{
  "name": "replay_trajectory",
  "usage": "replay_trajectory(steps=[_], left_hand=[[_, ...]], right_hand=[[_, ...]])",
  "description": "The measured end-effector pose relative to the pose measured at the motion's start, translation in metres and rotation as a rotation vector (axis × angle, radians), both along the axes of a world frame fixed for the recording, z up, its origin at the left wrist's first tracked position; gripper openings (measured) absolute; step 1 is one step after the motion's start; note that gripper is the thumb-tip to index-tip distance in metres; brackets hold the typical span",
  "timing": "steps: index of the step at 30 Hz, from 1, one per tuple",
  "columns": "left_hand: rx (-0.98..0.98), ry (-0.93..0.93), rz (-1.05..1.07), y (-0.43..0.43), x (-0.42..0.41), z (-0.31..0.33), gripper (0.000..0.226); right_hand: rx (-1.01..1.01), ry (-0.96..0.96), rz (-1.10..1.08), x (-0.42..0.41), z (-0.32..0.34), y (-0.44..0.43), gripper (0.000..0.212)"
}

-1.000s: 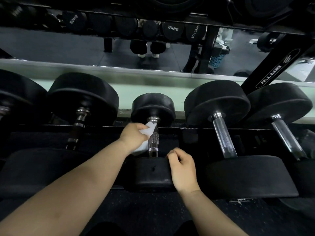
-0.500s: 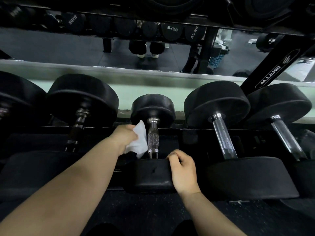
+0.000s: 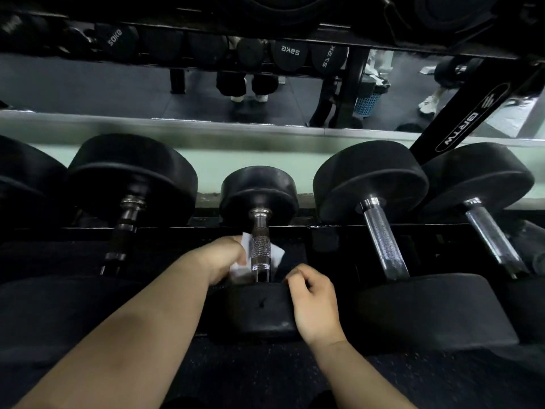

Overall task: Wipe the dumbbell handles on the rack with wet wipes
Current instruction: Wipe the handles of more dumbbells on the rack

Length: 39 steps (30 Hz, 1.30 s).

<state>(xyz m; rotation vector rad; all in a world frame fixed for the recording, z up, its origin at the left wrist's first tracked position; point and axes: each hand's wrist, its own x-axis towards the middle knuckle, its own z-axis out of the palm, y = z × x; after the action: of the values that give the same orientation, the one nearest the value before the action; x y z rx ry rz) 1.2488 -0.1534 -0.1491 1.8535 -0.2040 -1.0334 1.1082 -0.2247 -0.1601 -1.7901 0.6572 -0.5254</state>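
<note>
A small black dumbbell lies in the middle of the rack, its knurled chrome handle (image 3: 260, 246) pointing away from me. My left hand (image 3: 222, 258) grips a white wet wipe (image 3: 240, 270) against the left side of that handle, near its front end. A corner of the wipe shows on the right of the handle. My right hand (image 3: 312, 302) rests on the dumbbell's near head (image 3: 262, 308), fingers curled over its top right edge.
Larger black dumbbells lie on both sides: one with a dark handle (image 3: 124, 228) to the left, two with chrome handles (image 3: 382, 237) (image 3: 492, 237) to the right. A mirror (image 3: 118, 84) runs behind the rack and a slanted black rack post (image 3: 460, 125) stands at the right.
My left hand has slid the wipe from the far end of the handle down to its near end and round under it. The right hand has stayed on the near head.
</note>
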Motion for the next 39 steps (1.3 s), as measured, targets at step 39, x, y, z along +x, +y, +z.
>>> replay_trajectory(steps=[39], left_hand=[[0.087, -0.067, -0.084, 0.007, -0.007, 0.000, 0.035]], right_hand=[[0.025, -0.036, 0.008, -0.001, -0.003, -0.002, 0.031]])
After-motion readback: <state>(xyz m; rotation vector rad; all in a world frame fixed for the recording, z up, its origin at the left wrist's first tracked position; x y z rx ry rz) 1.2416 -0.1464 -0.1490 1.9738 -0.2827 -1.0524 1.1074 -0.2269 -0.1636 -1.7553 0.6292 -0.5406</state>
